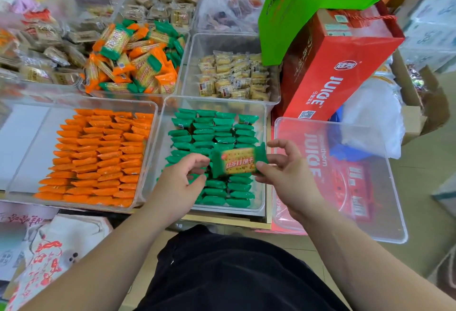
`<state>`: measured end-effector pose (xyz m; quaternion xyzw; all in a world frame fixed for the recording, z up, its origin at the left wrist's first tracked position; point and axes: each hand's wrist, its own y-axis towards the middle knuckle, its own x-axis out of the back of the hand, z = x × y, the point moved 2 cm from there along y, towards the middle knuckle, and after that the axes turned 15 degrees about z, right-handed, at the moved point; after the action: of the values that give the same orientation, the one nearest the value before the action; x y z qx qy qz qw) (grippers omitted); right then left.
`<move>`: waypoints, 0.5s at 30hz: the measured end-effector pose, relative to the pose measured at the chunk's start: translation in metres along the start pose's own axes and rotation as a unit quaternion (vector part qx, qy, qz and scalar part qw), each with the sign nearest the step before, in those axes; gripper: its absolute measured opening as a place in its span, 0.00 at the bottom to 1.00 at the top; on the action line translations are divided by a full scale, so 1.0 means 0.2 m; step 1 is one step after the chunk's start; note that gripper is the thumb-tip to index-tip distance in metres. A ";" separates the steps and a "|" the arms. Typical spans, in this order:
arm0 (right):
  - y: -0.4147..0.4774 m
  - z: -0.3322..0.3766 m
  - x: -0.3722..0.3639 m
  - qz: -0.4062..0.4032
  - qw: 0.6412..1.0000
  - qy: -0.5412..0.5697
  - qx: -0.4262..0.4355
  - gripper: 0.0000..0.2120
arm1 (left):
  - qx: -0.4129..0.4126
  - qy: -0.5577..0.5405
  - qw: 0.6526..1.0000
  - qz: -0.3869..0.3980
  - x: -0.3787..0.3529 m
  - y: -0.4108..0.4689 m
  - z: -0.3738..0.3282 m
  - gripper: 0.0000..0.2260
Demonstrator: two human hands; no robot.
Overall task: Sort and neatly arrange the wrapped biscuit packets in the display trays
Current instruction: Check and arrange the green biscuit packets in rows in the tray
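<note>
One green packet [238, 160], right end pinched by right hand [288, 182]; left hand [180, 184] loosely curled alongside.

Head camera, steeply down onto trays [217, 100]

Right hand [283, 175] pinching green packet [237, 161], above tray [264, 123]
</note>
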<state>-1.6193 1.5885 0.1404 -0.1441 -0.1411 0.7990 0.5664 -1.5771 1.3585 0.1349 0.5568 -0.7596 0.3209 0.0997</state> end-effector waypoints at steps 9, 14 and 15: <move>0.19 -0.15 -0.13 0.076 0.874 -0.477 0.057 0.17 | 0.042 0.263 0.963 0.028 -0.01 0.24 0.34 0.20; 0.27 -0.22 -0.20 0.125 0.831 -0.536 0.081 0.15 | -0.008 0.188 0.982 -0.027 0.00 0.36 0.37 0.11; 0.28 -0.23 -0.21 0.129 0.822 -0.548 0.090 0.14 | -0.019 0.186 0.982 -0.021 0.01 0.39 0.37 0.10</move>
<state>-1.6365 1.5330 0.0785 0.3517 -0.3358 0.8213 0.2983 -1.6343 1.3275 0.0492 0.5012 -0.7219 0.4025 0.2564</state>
